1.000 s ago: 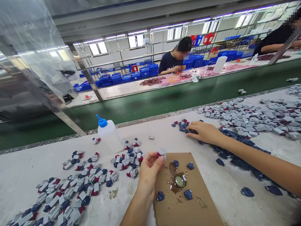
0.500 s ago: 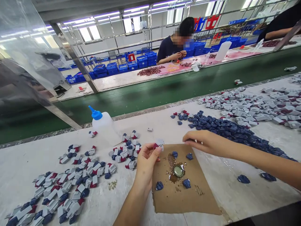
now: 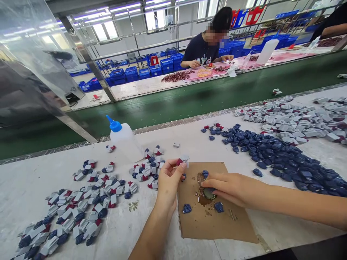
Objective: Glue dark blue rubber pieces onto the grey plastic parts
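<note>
My left hand is closed, pinching a small grey and maroon plastic piece at the upper left corner of a cardboard sheet. A dark blue piece shows just under its fingertips; whether it is held cannot be made out. Over a bottle cap with clear liquid in and around it, my right hand reaches down with fingers together. A dark bit shows under those fingers, mostly hidden. Other blue pieces lie on the cardboard around the cap.
Joined grey, maroon and blue pieces spread on the left. A white squeeze bottle with a blue nozzle stands behind them. Heaps of blue pieces and grey pieces lie right. Across the green belt, a person sits working.
My right hand has moved from the cardboard's far edge down and left onto the bottle cap. My left hand still pinches the grey and maroon piece. The view has shifted slightly.
</note>
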`<state>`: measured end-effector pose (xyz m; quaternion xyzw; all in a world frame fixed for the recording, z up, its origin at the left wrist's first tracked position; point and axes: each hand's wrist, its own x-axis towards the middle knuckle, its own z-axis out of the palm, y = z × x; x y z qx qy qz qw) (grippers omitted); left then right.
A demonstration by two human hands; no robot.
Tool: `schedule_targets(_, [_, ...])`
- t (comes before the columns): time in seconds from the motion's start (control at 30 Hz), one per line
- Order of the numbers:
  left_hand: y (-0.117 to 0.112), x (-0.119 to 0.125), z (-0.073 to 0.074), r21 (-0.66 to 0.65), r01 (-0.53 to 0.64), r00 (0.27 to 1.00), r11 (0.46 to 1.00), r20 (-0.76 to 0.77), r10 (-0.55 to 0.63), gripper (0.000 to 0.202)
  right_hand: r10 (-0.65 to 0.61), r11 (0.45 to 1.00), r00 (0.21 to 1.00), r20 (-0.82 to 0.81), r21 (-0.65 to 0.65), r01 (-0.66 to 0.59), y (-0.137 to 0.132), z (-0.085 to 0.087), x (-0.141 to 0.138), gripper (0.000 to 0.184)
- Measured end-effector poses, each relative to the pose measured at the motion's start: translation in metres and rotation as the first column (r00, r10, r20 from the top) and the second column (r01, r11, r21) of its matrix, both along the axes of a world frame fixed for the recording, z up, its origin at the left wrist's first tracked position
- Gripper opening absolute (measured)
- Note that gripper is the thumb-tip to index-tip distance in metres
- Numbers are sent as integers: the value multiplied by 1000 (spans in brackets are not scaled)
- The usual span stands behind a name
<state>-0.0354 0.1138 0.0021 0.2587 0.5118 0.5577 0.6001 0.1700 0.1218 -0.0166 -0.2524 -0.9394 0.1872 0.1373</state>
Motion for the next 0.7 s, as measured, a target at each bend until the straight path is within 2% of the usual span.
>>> schedule_targets(0.07, [-1,0,2,3,9,1000,1000,-2,-9,33,31,998,997,-65,-43,-34,-1,-1,2,37])
schedule_targets(0.13, [-2,1,3,6,18,1000,1000,0,-18,31,6,997,996,-95,-71,-13,-2,0,4,37])
schedule_targets(0.27, [-3,1,2,13,23,1000,1000,15,-23,31,-56,994,995,-82,-98,48,-2,6,6,32])
schedule_targets(0.43, [-1,0,1,17,10,1000,1000,19,-10,32,-39,991,996,-79,-131,29,-5,10,4,34])
schedule_targets(0.5, [-1,0,0,19,11,1000,1000,21,-12,31,-39,997,996,-81,-65,33,-7,7,4,33])
schedule_targets(0.57, [-1,0,0,19,17,999,1000,38,-18,31,-26,998,997,-77,63,31,-9,3,3,31])
schedule_targets(0.63, [-1,0,1,14,18,997,1000,72,-19,32,-1,980,998,-60,199,13,-10,-1,2,30])
schedule_targets(0.7, [-1,1,1,4,11,994,1000,111,-11,34,16,965,999,-48,263,-3,-10,-4,2,30])
